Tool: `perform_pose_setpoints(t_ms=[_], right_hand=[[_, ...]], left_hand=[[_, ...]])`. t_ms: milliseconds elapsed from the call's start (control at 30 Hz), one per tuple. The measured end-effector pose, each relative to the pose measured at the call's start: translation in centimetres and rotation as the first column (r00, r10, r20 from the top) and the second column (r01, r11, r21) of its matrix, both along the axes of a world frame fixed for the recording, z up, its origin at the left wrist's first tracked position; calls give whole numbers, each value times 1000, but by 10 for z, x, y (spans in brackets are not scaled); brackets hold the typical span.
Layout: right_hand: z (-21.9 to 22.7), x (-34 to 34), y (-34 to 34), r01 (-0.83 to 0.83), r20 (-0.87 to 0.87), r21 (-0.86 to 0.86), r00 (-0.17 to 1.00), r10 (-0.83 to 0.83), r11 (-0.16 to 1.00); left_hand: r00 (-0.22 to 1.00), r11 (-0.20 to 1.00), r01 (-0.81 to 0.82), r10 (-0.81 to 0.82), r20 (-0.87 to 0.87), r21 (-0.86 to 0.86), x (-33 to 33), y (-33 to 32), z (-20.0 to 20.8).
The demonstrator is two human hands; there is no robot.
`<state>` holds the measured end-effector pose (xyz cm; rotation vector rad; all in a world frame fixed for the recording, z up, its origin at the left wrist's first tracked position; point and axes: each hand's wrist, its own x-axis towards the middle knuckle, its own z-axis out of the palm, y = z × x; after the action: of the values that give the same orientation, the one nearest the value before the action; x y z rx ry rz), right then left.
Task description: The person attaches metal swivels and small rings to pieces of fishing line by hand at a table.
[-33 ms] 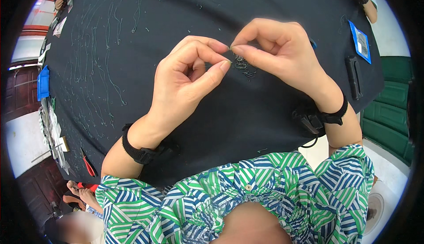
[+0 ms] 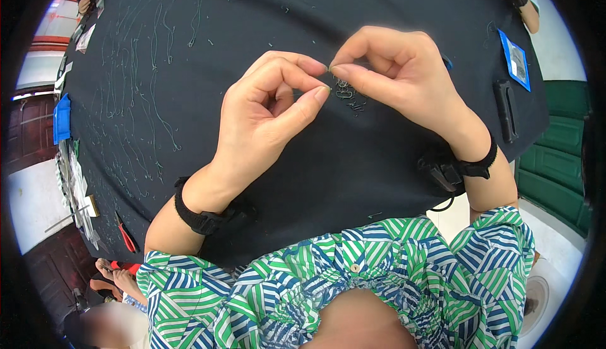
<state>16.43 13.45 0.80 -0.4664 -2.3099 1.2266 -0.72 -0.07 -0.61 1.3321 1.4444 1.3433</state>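
Note:
Above the middle of the black cloth, my left hand (image 2: 268, 102) and my right hand (image 2: 404, 65) come close together, each pinching with thumb and forefinger. A tiny greenish bit of fishing line (image 2: 329, 88) shows at the left fingertips, and another greenish speck sits at the right ones. Whether a hook is in the pinch is too small to tell. Just below the right fingertips lies a pile of small dark metal fish hooks (image 2: 347, 93), partly hidden by that hand. Several lengths of thin green line with hooks (image 2: 154, 65) are laid out on the left.
Black cloth (image 2: 303, 178) covers the table. Red-handled scissors (image 2: 126, 235) lie at the near left edge, beside plastic packets. At the right are a blue-edged packet (image 2: 516, 60) and a long black case (image 2: 505, 110). Other people's arms (image 2: 522, 1) show at the table's edges.

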Motion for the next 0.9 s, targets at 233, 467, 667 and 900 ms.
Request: perform_pose_setpoints(t_ms=[233, 467, 667, 900], right_hand=[[2, 0, -1, -65, 12, -121, 998, 67, 990], [2, 0, -1, -94, 12, -64, 995, 95, 994], [0, 0, 1, -110, 44, -26, 993, 111, 994], [2, -1, 1, -122, 44, -7, 992, 123, 992]], left_hand=[[1000, 998, -28, 27, 11, 48, 2, 3, -5], [999, 996, -19, 23, -43, 89, 0, 3, -4], [991, 999, 38, -37, -131, 4, -3, 0, 1], [997, 998, 31, -34, -66, -48, 0, -2, 4]])
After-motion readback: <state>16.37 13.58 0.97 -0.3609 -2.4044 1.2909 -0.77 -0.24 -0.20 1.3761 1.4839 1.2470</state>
